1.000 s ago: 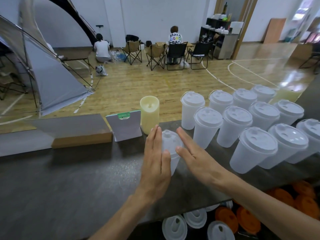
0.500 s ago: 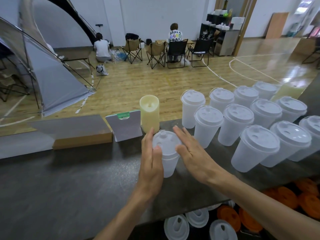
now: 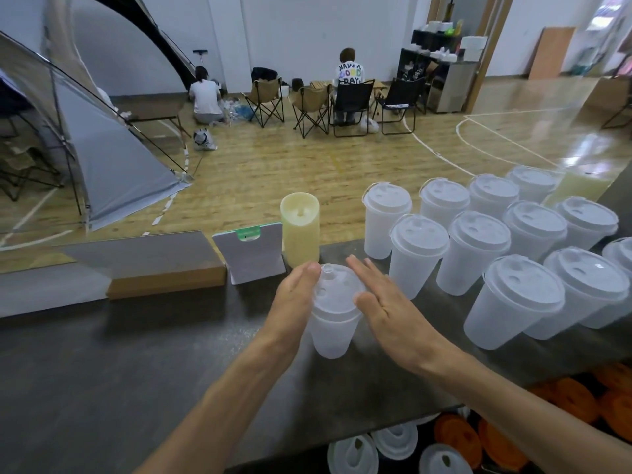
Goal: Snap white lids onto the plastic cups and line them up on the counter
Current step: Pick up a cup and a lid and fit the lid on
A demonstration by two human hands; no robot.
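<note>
The cup point(image 3: 331, 331) looks light, thin and easily tipped; its lid point(image 3: 337, 290) is pressed between flat, straight-fingered left hand point(image 3: 294, 302) and right hand point(image 3: 388, 307), best steadied at the rim.

Frosted translucent plastic cup point(image 3: 333, 331), matt dark speckled counter point(image 3: 102, 388).

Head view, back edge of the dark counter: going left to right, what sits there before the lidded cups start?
Flat brown cardboard box → small grey upright card with a green tab → pale yellow cylindrical candle → first frosted plastic cup with a white lid, where the rows of lidded cups begin.
</note>
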